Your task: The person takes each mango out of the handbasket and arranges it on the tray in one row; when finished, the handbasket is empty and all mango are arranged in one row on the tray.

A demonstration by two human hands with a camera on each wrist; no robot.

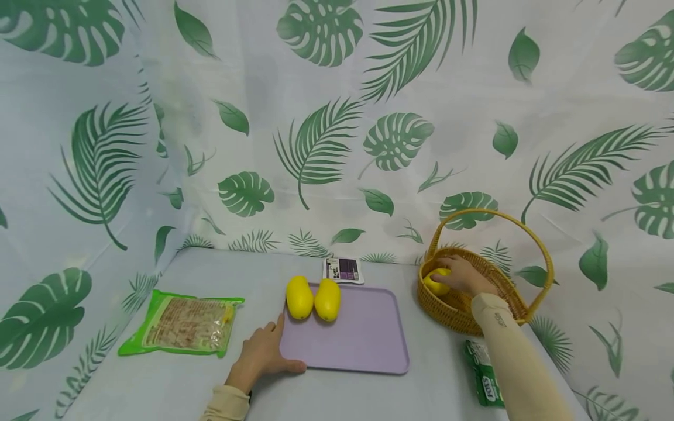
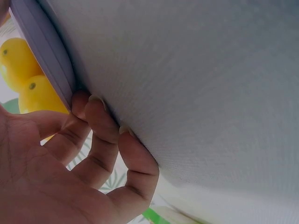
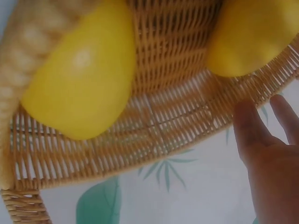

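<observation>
My left hand holds the left front corner of a lilac tray, thumb along the front edge and fingers at the left side. In the left wrist view its bent fingers meet the tray edge and the tabletop. Two smooth yellow mango-like fruits, one beside the other, lie at the tray's back left. My right hand reaches into a wicker basket, over a yellow fruit. The right wrist view shows two yellow fruits inside, one apart from the hand, another near its extended fingertips.
A green-edged clear food packet lies left of the tray. Behind the tray is a small white and purple packet. The green packet lies partly under the right forearm. The basket's tall handle arches above it.
</observation>
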